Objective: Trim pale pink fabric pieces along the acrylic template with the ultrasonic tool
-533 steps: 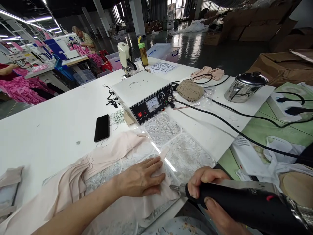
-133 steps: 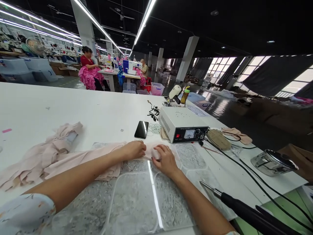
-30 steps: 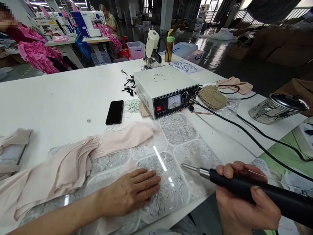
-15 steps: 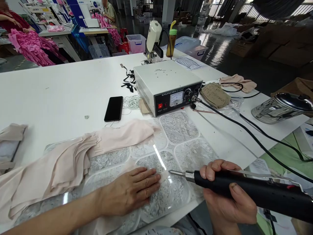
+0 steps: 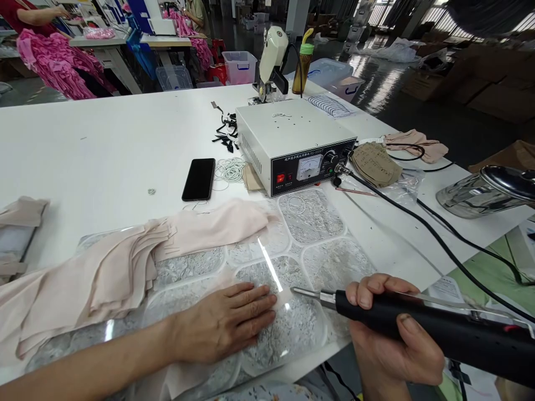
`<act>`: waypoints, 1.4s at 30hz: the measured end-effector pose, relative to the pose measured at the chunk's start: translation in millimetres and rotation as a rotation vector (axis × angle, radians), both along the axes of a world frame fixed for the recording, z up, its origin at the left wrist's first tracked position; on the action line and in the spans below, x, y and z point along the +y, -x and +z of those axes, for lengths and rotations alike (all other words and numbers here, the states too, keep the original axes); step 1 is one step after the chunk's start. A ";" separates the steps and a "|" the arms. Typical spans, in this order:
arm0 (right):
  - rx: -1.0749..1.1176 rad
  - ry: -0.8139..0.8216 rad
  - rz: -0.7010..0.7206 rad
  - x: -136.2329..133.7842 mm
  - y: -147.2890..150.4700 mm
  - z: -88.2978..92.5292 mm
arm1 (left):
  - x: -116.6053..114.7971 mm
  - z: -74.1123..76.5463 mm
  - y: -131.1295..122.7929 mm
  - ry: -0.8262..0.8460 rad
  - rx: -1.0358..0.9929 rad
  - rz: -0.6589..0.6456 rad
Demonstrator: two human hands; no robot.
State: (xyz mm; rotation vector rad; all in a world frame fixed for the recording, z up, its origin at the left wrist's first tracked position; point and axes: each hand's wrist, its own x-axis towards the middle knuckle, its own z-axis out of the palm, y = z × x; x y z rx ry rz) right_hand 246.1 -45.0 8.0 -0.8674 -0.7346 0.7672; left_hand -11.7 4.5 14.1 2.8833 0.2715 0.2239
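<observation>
My left hand (image 5: 225, 326) lies flat, fingers stretched, on a thin piece of pale pink fabric (image 5: 282, 298). The cloth rests on a clear mat (image 5: 261, 351) over a grey stone pattern; much of it is under my palm. Wrapped around a black hand-held ultrasonic welder (image 5: 451, 334), my right hand (image 5: 390, 345) holds it nearly level. The welder's pointed metal tip is at the fabric's right end, just beyond my left fingertips; whether it touches I cannot tell. Layered pale pink strips (image 5: 112, 273) lie to the left and behind.
A white control box (image 5: 292, 125) with a dial and a black cable (image 5: 418, 223) stands behind the mat. Around it are a phone (image 5: 199, 179), white cord (image 5: 231, 169), brown card patterns (image 5: 376, 164), a bottle (image 5: 302, 69) and a steel-lidded jar (image 5: 480, 192). A co-worker's arm (image 5: 42, 15) shows far left.
The view has shifted slightly, so the table things sit a little further right and higher. Both hands and the welder keep nearly the same place. The co-worker's arm far left has moved.
</observation>
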 end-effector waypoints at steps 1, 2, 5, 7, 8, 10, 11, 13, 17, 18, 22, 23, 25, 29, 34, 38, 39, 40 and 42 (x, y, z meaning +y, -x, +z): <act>-0.014 0.003 0.001 0.0 0.5 0.0 | -0.1 0.3 0.0 0.006 -0.003 0.004; -0.031 0.004 0.006 0.1 1.0 -0.2 | -0.2 0.5 -0.1 0.009 -0.006 0.006; -0.066 0.003 0.014 0.7 2.4 -1.6 | -0.5 0.6 -0.3 0.008 -0.013 0.003; -0.084 0.003 0.013 1.4 2.6 -2.1 | -0.5 0.3 -0.3 0.004 -0.011 -0.002; -0.093 0.004 0.010 1.7 2.6 -1.9 | -0.5 0.1 -0.2 0.003 -0.010 -0.004; -0.103 0.007 -0.001 2.2 2.2 -0.8 | -0.7 -0.4 0.0 0.003 -0.011 -0.006; -0.100 0.008 -0.007 2.2 1.9 0.0 | -0.8 -0.7 0.2 0.003 -0.013 -0.004; -0.075 0.009 -0.017 1.9 1.2 1.7 | -1.2 -1.4 0.5 0.003 -0.014 -0.005; -0.030 0.012 -0.031 0.5 0.2 3.1 | -1.4 -2.3 0.7 -0.006 0.008 -0.003; -0.033 0.016 -0.033 0.4 0.1 3.1 | -1.3 -2.2 0.5 -0.010 0.016 -0.003; -0.056 0.012 -0.026 0.9 0.3 2.3 | -0.7 -1.7 0.1 -0.026 0.027 -0.015; -0.053 0.006 -0.020 1.1 0.4 2.0 | -0.6 -1.7 0.1 -0.026 0.021 -0.017; -0.033 -0.007 -0.004 1.3 0.6 1.6 | -0.6 -2.0 0.1 -0.014 0.006 -0.012; 0.030 -0.023 0.019 1.1 1.6 1.7 | -0.6 -2.6 -0.2 0.007 -0.040 0.000; 0.058 -0.033 0.040 2.1 3.7 1.8 | 0.1 -0.7 -0.6 -0.028 -0.028 -0.006; 0.058 -0.035 0.044 3.3 4.6 2.0 | 0.3 0.6 -0.5 -0.034 -0.016 -0.011; 0.050 -0.035 0.050 3.6 4.8 2.4 | 0.3 0.5 -0.4 -0.029 -0.015 -0.010; 0.038 -0.039 0.058 3.9 4.9 2.9 | 0.3 0.4 -0.3 -0.024 -0.013 -0.008; 0.009 -0.051 0.079 4.7 5.4 4.5 | 0.4 -0.1 0.0 -0.018 -0.011 -0.006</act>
